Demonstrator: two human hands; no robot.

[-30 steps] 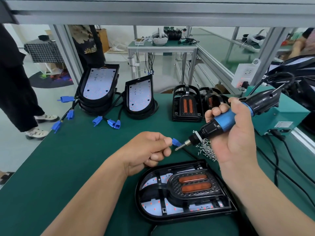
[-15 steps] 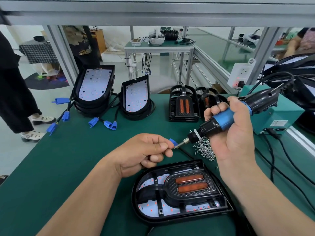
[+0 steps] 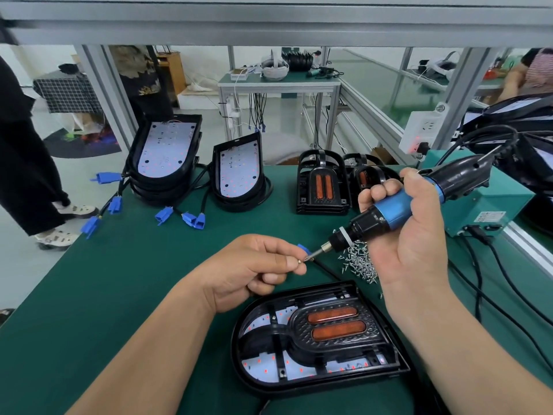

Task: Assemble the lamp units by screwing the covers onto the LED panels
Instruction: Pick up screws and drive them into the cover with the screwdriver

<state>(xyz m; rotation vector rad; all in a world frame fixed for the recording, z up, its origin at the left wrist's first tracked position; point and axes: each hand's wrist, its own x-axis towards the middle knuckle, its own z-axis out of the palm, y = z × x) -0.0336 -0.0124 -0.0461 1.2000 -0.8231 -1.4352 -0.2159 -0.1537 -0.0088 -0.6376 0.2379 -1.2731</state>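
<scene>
One lamp unit [image 3: 314, 339], a black cover seated over its LED panel, lay flat at lower centre on the green table [image 3: 119, 280]. Two stacks of bare LED panels [image 3: 167, 151] leaned at upper left, and two stacks of spare covers [image 3: 321, 184] stood at upper centre. Seven blue connectors [image 3: 164, 215] showed, six strung along the left and one behind the left fingertips. A single heap of loose screws [image 3: 359, 263] sat right of centre.

Against half a second before, both hands had barely shifted, but a small brass-coloured screw [image 3: 299, 260] now showed at the fingertips.

The left hand [image 3: 254, 271] pinched that screw between thumb and forefinger, against the bit tip. The right hand [image 3: 410, 244] was wrapped around the blue-banded electric screwdriver [image 3: 389, 211], angled down to the left. The lamp unit lay just below both hands, and neither touched it.
</scene>
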